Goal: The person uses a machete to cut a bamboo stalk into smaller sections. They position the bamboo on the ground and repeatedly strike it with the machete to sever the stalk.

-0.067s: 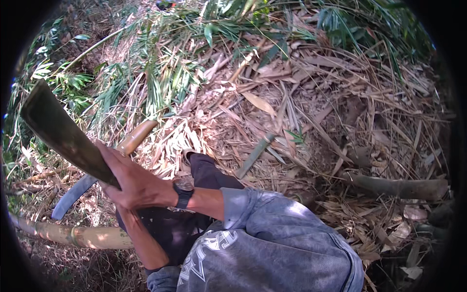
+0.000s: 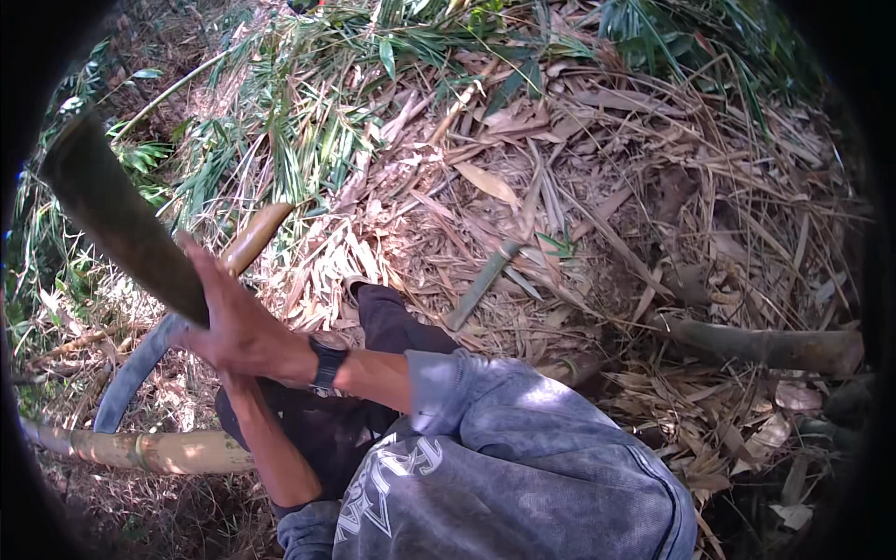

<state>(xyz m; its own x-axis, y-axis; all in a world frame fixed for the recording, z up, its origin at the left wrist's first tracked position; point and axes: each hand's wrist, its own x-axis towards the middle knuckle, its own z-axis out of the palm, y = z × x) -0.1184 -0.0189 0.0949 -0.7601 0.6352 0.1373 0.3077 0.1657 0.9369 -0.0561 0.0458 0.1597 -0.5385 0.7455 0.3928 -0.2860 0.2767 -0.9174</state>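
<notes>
My right hand (image 2: pixel 245 329), with a dark watch on its wrist, is closed at the narrow lower end of a broad dark machete-like blade (image 2: pixel 121 219). The blade slants up to the left and widens toward its squared far end. My left hand is hidden behind the right one; only its forearm (image 2: pixel 271 439) shows, rising from below. Past the hands slants a curved piece: a smooth yellow-brown end (image 2: pixel 259 235) sticks out above, and a blue-grey length (image 2: pixel 135 378) shows below left. Whether these two are one piece, and what grips them, I cannot tell.
A yellowish bamboo pole (image 2: pixel 187 453) lies at lower left, running behind my leg (image 2: pixel 397 317). A short green bamboo piece (image 2: pixel 485 283) rests on dry leaves ahead. Another thick pole (image 2: pixel 765 345) is at right. Green bamboo foliage (image 2: pixel 317 140) spreads across the far side.
Both hands have shifted slightly up and left. The dark blade has tipped upward with the right hand, and the yellow-brown end has risen.
</notes>
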